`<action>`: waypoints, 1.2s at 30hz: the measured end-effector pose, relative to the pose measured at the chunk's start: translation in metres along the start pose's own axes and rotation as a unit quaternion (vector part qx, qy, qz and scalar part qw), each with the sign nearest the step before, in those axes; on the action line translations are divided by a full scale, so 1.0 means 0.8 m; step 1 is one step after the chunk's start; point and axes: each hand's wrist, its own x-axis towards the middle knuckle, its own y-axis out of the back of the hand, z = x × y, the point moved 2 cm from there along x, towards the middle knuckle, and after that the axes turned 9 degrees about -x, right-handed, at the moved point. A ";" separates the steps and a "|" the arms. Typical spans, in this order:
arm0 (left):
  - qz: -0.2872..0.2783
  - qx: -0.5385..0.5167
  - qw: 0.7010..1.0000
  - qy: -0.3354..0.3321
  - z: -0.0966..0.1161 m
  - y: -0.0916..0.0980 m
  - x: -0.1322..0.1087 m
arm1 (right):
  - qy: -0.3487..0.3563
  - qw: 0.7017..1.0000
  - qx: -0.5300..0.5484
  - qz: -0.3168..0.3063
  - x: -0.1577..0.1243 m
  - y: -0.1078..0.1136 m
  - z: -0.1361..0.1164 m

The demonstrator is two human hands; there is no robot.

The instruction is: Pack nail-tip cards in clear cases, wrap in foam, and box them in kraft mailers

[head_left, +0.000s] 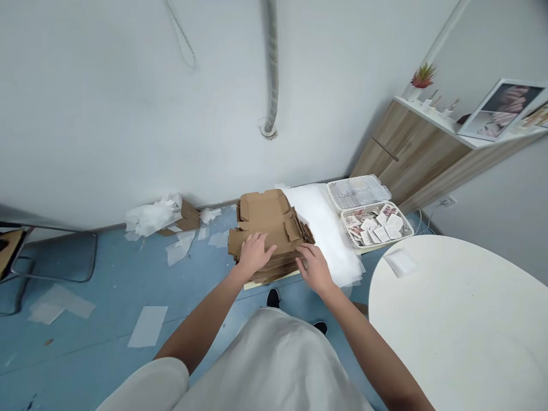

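Stack [268,220] of flattened brown cardboard boxes sits at 12 o'clock from the person, left hand [254,253] laid on top at the stack's 7 o'clock, fingers close together with thumb spread away; right hand [315,268] touches the edge at 4 o'clock, fingers bent, can't tell if pinching cardboard. White sheets [325,228] lie just beside the stack at 3 o'clock, far basket [333,197] with clear packs beyond at 2, near basket [385,242] with small white pieces at 3, round white table [458,319] at 4, crumpled paper heap [154,216] at 9.
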 end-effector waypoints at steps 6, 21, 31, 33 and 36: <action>-0.001 0.041 0.999 0.006 -0.063 0.005 -0.003 | -0.016 0.979 -0.189 -0.074 0.067 -0.033 -0.047; -0.090 -0.041 0.995 -0.024 -0.054 0.012 -0.009 | -0.291 0.950 0.064 -0.098 0.106 -0.010 0.052; -0.169 -0.008 0.986 -0.014 -0.056 0.017 0.010 | -0.132 0.990 0.023 0.032 0.063 0.012 0.001; -0.187 -0.016 0.982 -0.004 -0.059 0.019 0.017 | -0.060 0.998 -0.003 -0.023 0.055 0.014 -0.023; -0.211 -0.036 0.977 -0.017 -0.062 0.020 0.026 | 0.035 0.989 -0.032 -0.137 0.047 0.006 -0.051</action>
